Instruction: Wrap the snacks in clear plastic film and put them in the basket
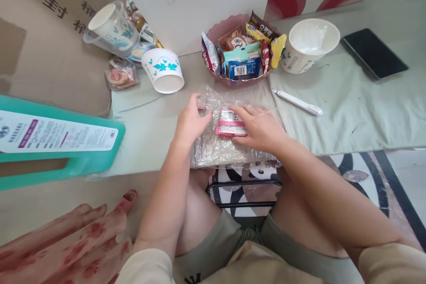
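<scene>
A small pink-and-white packet point(228, 129) with printed labels lies on a crumpled sheet of clear plastic wrap point(218, 153) at the cloth's front edge. My right hand point(261, 129) comes over the packet's right end, thumb along the near side and fingers at the far side, gripping it. To the left, my left hand point(192, 122) is beside the packet with thumb and fingers apart, at the edge of the plastic; whether it touches the film is hard to tell. Behind both hands stands a pink scalloped bowl point(219, 29) full of wrapped snacks.
Two paper cups, one upright point(311, 46) and one tipped point(163, 71), flank the bowl. A white box cutter point(297, 101) and black phone point(374, 53) lie right. Nested cups point(115, 31), snack packs point(122, 75), a teal jug point(116, 135) and cardboard box point(49, 62) are left.
</scene>
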Demonstrator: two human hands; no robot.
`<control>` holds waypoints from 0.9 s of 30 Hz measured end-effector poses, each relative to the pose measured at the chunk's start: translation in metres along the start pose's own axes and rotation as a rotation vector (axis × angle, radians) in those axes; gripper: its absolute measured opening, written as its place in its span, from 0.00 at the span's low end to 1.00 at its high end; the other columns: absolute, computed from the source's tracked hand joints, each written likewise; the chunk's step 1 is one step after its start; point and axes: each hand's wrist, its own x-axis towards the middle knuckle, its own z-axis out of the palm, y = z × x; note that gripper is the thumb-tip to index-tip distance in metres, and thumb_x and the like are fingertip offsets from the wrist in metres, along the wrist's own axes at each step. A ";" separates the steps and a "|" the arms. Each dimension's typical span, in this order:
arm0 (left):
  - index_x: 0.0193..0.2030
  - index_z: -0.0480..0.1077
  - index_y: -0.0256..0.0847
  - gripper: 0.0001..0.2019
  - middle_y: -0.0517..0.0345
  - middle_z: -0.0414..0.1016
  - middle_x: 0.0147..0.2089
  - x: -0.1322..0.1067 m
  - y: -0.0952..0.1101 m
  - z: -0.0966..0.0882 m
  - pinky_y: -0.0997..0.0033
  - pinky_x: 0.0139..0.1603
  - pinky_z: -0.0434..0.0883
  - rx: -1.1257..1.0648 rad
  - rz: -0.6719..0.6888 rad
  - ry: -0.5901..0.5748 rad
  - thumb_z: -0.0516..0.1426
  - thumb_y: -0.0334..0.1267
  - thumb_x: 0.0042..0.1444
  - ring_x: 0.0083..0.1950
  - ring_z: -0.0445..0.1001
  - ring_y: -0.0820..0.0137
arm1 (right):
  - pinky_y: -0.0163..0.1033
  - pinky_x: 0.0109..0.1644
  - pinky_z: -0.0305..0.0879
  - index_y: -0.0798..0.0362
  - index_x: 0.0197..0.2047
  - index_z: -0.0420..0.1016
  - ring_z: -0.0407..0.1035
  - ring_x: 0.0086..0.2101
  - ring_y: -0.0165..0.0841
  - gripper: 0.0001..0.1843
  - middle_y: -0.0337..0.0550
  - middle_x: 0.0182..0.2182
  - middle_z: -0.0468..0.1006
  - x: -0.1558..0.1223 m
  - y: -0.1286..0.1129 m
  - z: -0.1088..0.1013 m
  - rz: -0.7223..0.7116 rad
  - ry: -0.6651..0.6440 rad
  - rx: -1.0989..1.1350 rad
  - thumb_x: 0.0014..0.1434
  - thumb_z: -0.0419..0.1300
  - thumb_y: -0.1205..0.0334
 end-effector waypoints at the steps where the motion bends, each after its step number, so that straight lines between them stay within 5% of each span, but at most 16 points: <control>1: 0.61 0.66 0.45 0.23 0.52 0.80 0.44 0.000 -0.001 0.000 0.56 0.52 0.75 -0.007 -0.021 -0.049 0.61 0.35 0.58 0.46 0.79 0.59 | 0.67 0.62 0.65 0.50 0.73 0.63 0.70 0.61 0.61 0.42 0.61 0.67 0.71 0.001 0.000 0.001 0.013 -0.017 -0.028 0.59 0.67 0.49; 5: 0.58 0.68 0.48 0.19 0.61 0.74 0.32 0.002 0.000 -0.002 0.64 0.41 0.71 -0.031 0.079 -0.070 0.54 0.31 0.60 0.33 0.75 0.65 | 0.66 0.62 0.66 0.50 0.74 0.61 0.70 0.61 0.60 0.41 0.62 0.65 0.73 0.000 0.006 0.005 -0.016 -0.017 -0.057 0.60 0.65 0.52; 10: 0.57 0.69 0.47 0.19 0.59 0.74 0.34 0.011 0.004 -0.003 0.63 0.41 0.71 -0.026 0.081 -0.077 0.53 0.30 0.60 0.34 0.75 0.63 | 0.66 0.60 0.68 0.49 0.75 0.58 0.70 0.61 0.59 0.43 0.61 0.67 0.71 -0.021 0.010 -0.002 -0.062 0.053 0.025 0.59 0.64 0.54; 18: 0.58 0.70 0.47 0.21 0.59 0.76 0.35 0.022 0.012 0.007 0.64 0.42 0.69 -0.038 0.030 -0.200 0.55 0.30 0.57 0.36 0.74 0.64 | 0.56 0.56 0.75 0.50 0.70 0.64 0.75 0.58 0.53 0.40 0.56 0.63 0.76 -0.047 0.003 -0.059 -0.134 0.119 0.165 0.56 0.67 0.53; 22: 0.59 0.69 0.46 0.21 0.62 0.74 0.33 0.024 0.016 0.010 0.67 0.40 0.67 -0.048 0.006 -0.275 0.54 0.30 0.58 0.33 0.71 0.66 | 0.58 0.59 0.73 0.51 0.70 0.64 0.73 0.58 0.54 0.43 0.57 0.64 0.74 -0.019 0.012 -0.102 -0.191 0.173 0.103 0.54 0.70 0.51; 27: 0.60 0.69 0.45 0.21 0.58 0.77 0.36 0.026 0.023 0.011 0.66 0.40 0.68 -0.054 0.024 -0.300 0.53 0.31 0.59 0.36 0.74 0.64 | 0.55 0.63 0.68 0.54 0.70 0.64 0.71 0.60 0.52 0.45 0.58 0.63 0.75 0.067 0.039 -0.131 -0.146 0.205 -0.081 0.53 0.73 0.55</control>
